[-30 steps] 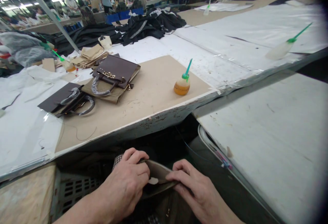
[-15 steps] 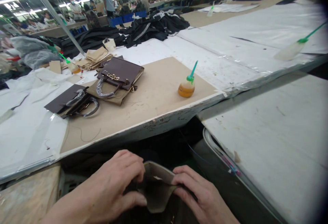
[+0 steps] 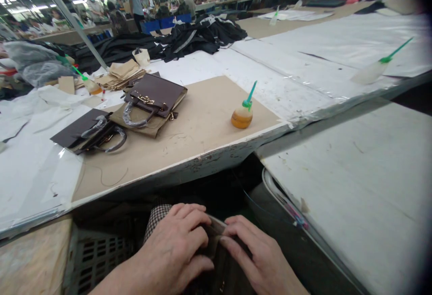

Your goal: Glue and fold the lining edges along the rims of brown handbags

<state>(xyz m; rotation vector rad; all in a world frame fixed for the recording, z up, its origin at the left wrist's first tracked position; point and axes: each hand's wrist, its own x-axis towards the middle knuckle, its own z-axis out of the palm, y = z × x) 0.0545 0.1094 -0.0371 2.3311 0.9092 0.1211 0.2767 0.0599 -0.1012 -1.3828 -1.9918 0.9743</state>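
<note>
Low in front of me, over my lap, is a dark brown handbag (image 3: pixel 227 271) with a taupe lining, partly hidden by my hands. My left hand (image 3: pixel 177 243) curls its fingers over the left part of the rim, thumb below. On the right part, my right hand (image 3: pixel 258 252) pinches the edge between thumb and fingers. A bit of gold-coloured metal shows on the bag's dark side. Two more brown handbags lie on the table: a larger one (image 3: pixel 158 90) with gold hardware and a smaller one (image 3: pixel 81 128), both with plastic-wrapped handles.
A squeeze bottle of amber liquid (image 3: pixel 241 117) stands on the brown board (image 3: pixel 199 146). More bottles, stacked brown pieces (image 3: pixel 119 75) and a black fabric heap (image 3: pixel 202 34) lie farther back. A plastic crate (image 3: pixel 97 259) sits lower left; a white-topped table (image 3: pixel 364 164) is at right.
My left hand has moved right, nearer my right hand, and the bag's opening has narrowed between them. The view has shifted slightly, showing the crate and some checked cloth.
</note>
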